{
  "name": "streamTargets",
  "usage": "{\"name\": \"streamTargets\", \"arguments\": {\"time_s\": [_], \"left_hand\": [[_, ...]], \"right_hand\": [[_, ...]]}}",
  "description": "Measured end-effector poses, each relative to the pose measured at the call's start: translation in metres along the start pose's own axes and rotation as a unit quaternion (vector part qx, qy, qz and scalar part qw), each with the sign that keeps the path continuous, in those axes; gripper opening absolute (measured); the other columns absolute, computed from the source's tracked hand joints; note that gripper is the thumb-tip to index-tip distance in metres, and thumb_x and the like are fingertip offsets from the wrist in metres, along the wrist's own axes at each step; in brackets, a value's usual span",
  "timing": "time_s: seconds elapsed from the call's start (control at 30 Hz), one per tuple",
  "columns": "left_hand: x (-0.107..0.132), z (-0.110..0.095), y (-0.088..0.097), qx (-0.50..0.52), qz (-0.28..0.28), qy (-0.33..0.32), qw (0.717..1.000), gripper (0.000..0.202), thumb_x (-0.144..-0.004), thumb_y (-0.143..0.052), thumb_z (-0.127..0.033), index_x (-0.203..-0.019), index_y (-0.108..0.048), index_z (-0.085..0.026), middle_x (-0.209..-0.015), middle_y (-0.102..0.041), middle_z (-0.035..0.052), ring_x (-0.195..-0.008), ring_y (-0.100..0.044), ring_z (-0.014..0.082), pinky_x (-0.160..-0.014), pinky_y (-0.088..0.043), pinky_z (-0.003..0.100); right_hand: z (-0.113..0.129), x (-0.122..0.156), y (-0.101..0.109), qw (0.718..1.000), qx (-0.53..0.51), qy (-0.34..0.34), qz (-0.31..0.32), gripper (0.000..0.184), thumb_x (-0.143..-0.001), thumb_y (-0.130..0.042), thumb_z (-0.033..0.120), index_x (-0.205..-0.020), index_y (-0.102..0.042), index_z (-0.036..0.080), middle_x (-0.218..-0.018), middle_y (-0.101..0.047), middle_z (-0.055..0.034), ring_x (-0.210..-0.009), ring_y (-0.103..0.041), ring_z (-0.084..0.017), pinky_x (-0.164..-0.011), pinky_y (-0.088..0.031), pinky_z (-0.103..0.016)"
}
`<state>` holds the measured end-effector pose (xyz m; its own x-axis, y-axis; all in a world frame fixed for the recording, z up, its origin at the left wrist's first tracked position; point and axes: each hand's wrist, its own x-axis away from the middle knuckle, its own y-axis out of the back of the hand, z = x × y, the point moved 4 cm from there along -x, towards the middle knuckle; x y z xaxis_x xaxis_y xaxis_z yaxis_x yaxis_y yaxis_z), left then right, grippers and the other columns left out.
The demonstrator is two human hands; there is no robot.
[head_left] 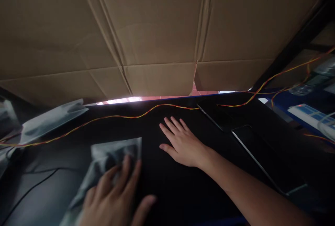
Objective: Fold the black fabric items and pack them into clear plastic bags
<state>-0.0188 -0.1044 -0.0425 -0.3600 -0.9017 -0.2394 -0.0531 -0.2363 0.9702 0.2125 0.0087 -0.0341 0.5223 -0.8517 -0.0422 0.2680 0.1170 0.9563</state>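
My left hand point(115, 198) lies near the bottom edge with fingers stretched out, resting on a shiny grey plastic bag point(115, 152) on the dark work surface point(167, 184). My right hand point(180, 138) is flat on the dark surface to the right of the bag, fingers spread and pointing away from me, holding nothing. The bag looks partly blurred and its contents cannot be made out.
A wall of brown cardboard point(157, 34) stands close behind the surface. A red-yellow twisted wire point(117, 117) runs across the back. Another grey bag point(52, 118) lies at left. Flat dark panels point(251, 145) lie at right, with a power strip point(311, 112) beyond.
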Motion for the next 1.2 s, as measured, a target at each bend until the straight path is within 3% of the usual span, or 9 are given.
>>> {"name": "streamTargets", "arguments": {"time_s": [0.07, 0.17, 0.33, 0.47, 0.67, 0.83, 0.97, 1.1, 1.2], "left_hand": [[-0.027, -0.039, 0.017, 0.044, 0.049, -0.084, 0.994, 0.070, -0.101, -0.052, -0.069, -0.156, -0.058, -0.027, -0.158, -0.061, 0.0143, -0.122, -0.066, 0.0430, -0.089, -0.060, 0.055], [-0.070, -0.051, 0.037, 0.081, 0.075, -0.109, 0.988, 0.060, -0.106, -0.048, -0.064, -0.146, -0.068, -0.024, -0.146, -0.069, 0.0177, -0.114, -0.068, 0.0410, -0.089, -0.059, 0.056], [-0.129, -0.007, 0.026, 0.225, 0.143, -0.205, 0.942, 0.033, -0.108, -0.053, -0.048, -0.119, -0.071, -0.023, -0.115, -0.071, 0.0082, -0.095, -0.070, 0.0244, -0.082, -0.057, 0.038], [-0.155, 0.032, 0.005, 0.295, 0.076, -0.182, 0.935, 0.021, -0.107, -0.053, -0.036, -0.105, -0.065, -0.020, -0.103, -0.063, 0.0043, -0.085, -0.064, 0.0183, -0.075, -0.051, 0.033], [-0.158, 0.051, -0.008, 0.342, 0.042, -0.166, 0.924, 0.014, -0.106, -0.056, -0.028, -0.101, -0.065, -0.020, -0.094, -0.062, 0.0020, -0.076, -0.057, 0.0152, -0.068, -0.046, 0.029], [-0.148, 0.046, 0.021, 0.404, 0.004, -0.221, 0.888, 0.037, -0.108, -0.052, -0.045, -0.083, -0.065, -0.021, -0.081, -0.063, 0.0024, -0.074, -0.058, 0.0168, -0.069, -0.046, 0.032], [-0.128, 0.022, 0.052, 0.442, 0.019, -0.328, 0.835, 0.057, -0.103, -0.050, -0.067, -0.068, -0.052, -0.022, -0.065, -0.052, -0.0010, -0.061, -0.050, 0.0155, -0.059, -0.039, 0.034], [-0.121, 0.008, 0.045, 0.305, 0.005, -0.377, 0.875, 0.035, -0.102, -0.058, -0.038, -0.072, -0.050, -0.023, -0.071, -0.054, -0.0008, -0.064, -0.050, 0.0171, -0.059, -0.038, 0.037], [-0.119, 0.008, 0.040, 0.251, -0.047, -0.417, 0.872, 0.028, -0.101, -0.049, -0.022, -0.073, -0.053, -0.023, -0.072, -0.057, 0.0007, -0.064, -0.050, 0.0183, -0.058, -0.038, 0.039]], "right_hand": [[0.000, 0.000, -0.001, 1.000, 0.003, -0.001, 0.001, 0.075, -0.112, -0.041, 0.058, -0.171, -0.031, 0.012, -0.179, -0.017, -0.0156, -0.167, -0.012, -0.038, -0.134, -0.016, -0.062], [-0.001, -0.002, -0.002, 1.000, -0.005, 0.003, -0.009, 0.070, -0.112, -0.044, 0.051, -0.169, -0.035, 0.011, -0.178, -0.022, -0.0162, -0.166, -0.017, -0.039, -0.134, -0.018, -0.063], [0.001, -0.002, 0.012, 0.995, -0.029, -0.011, -0.099, 0.049, -0.109, -0.044, 0.019, -0.156, -0.054, 0.007, -0.166, -0.051, -0.0178, -0.154, -0.046, -0.033, -0.126, -0.038, -0.053], [0.023, 0.006, 0.027, 0.986, -0.047, 0.090, -0.132, 0.028, -0.102, -0.050, 0.013, -0.121, -0.071, 0.017, -0.124, -0.074, -0.0107, -0.110, -0.066, -0.025, -0.095, -0.051, -0.042], [0.051, 0.015, 0.019, 0.959, -0.062, 0.271, -0.056, 0.017, -0.090, -0.066, 0.014, -0.106, -0.071, 0.018, -0.108, -0.069, -0.0043, -0.090, -0.058, -0.019, -0.080, -0.046, -0.033], [0.059, 0.020, 0.024, 0.932, -0.069, 0.321, -0.152, 0.015, -0.106, -0.065, 0.031, -0.097, -0.073, 0.021, -0.091, -0.071, 0.0007, -0.078, -0.055, -0.017, -0.070, -0.039, -0.035], [0.052, 0.025, 0.037, 0.916, -0.152, 0.265, -0.258, 0.007, -0.106, -0.066, 0.022, -0.106, -0.072, 0.018, -0.076, -0.065, 0.0023, -0.071, -0.054, -0.015, -0.072, -0.039, -0.036], [0.049, 0.024, 0.037, 0.905, -0.182, 0.273, -0.270, 0.006, -0.103, -0.070, 0.015, -0.107, -0.070, 0.019, -0.083, -0.071, 0.0020, -0.074, -0.059, -0.014, -0.076, -0.043, -0.035], [0.049, 0.021, 0.035, 0.911, -0.176, 0.256, -0.271, 0.006, -0.105, -0.067, 0.018, -0.102, -0.071, 0.021, -0.094, -0.071, -0.0015, -0.083, -0.062, -0.016, -0.077, -0.045, -0.034]]}}
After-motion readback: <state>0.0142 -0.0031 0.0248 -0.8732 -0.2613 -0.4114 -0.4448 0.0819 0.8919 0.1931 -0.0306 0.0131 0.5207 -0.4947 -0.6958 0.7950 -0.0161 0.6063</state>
